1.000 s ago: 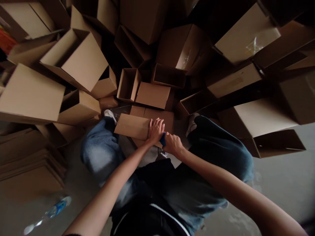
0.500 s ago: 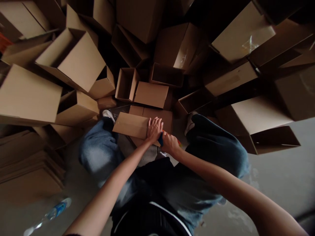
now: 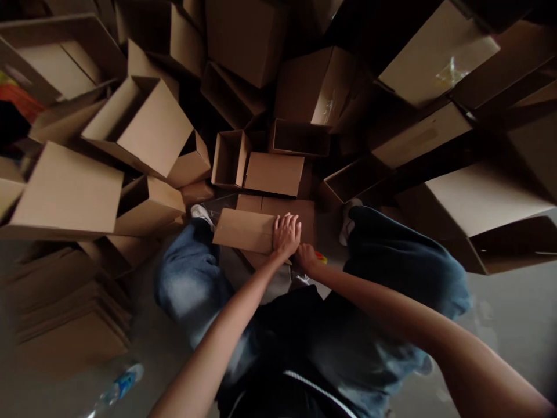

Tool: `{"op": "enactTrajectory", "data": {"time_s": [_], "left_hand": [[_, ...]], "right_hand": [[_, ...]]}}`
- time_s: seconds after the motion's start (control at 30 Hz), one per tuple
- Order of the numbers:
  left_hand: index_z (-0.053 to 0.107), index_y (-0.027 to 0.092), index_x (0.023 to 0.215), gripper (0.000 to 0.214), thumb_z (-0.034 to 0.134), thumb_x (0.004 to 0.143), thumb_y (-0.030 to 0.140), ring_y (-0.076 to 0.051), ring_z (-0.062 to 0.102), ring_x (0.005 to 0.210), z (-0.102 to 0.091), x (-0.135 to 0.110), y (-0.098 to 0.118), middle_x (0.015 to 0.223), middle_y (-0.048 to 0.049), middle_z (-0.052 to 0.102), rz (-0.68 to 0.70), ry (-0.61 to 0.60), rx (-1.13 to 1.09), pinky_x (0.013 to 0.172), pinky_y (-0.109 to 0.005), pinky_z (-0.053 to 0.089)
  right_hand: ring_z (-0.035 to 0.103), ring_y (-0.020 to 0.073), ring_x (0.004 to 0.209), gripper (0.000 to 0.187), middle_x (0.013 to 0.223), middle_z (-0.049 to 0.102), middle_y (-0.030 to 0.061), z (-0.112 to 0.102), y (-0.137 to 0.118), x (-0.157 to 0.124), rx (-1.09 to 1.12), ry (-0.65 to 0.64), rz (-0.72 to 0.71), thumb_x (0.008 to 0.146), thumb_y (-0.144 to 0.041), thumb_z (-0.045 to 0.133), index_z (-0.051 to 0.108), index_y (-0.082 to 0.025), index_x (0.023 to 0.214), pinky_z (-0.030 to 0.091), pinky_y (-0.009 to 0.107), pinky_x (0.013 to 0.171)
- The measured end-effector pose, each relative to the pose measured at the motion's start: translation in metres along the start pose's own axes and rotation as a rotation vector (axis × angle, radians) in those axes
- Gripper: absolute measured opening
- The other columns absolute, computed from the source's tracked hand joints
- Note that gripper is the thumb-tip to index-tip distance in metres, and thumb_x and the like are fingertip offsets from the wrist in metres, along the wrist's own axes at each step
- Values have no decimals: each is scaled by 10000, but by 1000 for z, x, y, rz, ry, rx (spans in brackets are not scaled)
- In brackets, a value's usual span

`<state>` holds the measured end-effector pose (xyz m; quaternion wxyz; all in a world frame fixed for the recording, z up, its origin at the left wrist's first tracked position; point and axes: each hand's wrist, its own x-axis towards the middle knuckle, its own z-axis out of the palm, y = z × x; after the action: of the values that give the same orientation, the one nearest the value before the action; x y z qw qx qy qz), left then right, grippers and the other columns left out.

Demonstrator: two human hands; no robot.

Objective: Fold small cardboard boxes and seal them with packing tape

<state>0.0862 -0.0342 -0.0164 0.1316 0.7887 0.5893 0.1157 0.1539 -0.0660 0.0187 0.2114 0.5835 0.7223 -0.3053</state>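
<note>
My left hand [image 3: 286, 235] lies flat with fingers apart on the right end of a brown cardboard box [image 3: 243, 230], which rests across my lap. Under that box, a larger cardboard piece [image 3: 287, 212] lies with its flaps showing. My right hand [image 3: 307, 257] is curled just right of the left, at the box's near corner. A small yellow-orange object [image 3: 321, 256] sticks out past its fingers. Most of that object is hidden by the hand.
Open and closed cardboard boxes [image 3: 148, 128] crowd the floor ahead and on both sides. A stack of flattened cardboard [image 3: 69, 307] lies at the left. A plastic water bottle [image 3: 122, 384] lies on the concrete floor near my left knee [image 3: 191, 284].
The blue item at my right hand no longer shows, and the hand has drawn back from the box edge. The whole view has shifted slightly as my head moved.
</note>
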Motion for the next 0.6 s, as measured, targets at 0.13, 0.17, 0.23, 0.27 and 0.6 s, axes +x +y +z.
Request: {"op": "enactTrajectory", "data": {"time_s": [0.13,0.17,0.23,0.27,0.6], "left_hand": [[545,168,1402,410,380,1031,224,-193,441,1418,-4,-1,-3,1439,-74,590,7,-40,-18,1258,-425,238],[536,161,1411,423,409,1010,203,-198,435,1422,-4,-1,-3,1445,-78,583,4,-47,-22,1260,-428,236],[514,147,1431,470,450,965,158,-203,421,1430,-5,-3,-3,1457,-84,569,9,-53,-24,1264,-431,226],[506,142,1439,493,456,949,138,-203,415,1433,-4,-5,-4,1460,-85,565,17,-53,-24,1266,-430,221],[510,141,1437,498,393,954,110,-213,413,1427,6,-8,-8,1448,-93,570,35,-28,-12,1264,-440,207]], "right_hand": [[685,363,1116,346,1179,712,242,1,0,8,-103,-86,92,811,-171,737,740,-97,1150,567,431,895],[682,369,1117,365,1193,704,246,1,2,10,-119,-101,115,812,-192,751,734,-102,1166,573,445,878],[669,381,1134,449,1243,677,251,-1,8,15,-132,-113,154,800,-263,793,709,-124,1219,580,464,849],[659,384,1151,506,1272,659,254,-2,12,18,-128,-106,167,793,-308,809,689,-134,1253,580,464,840],[581,372,1266,592,1350,541,362,-5,45,34,14,162,228,1018,-287,436,348,32,1508,504,458,971]]}}
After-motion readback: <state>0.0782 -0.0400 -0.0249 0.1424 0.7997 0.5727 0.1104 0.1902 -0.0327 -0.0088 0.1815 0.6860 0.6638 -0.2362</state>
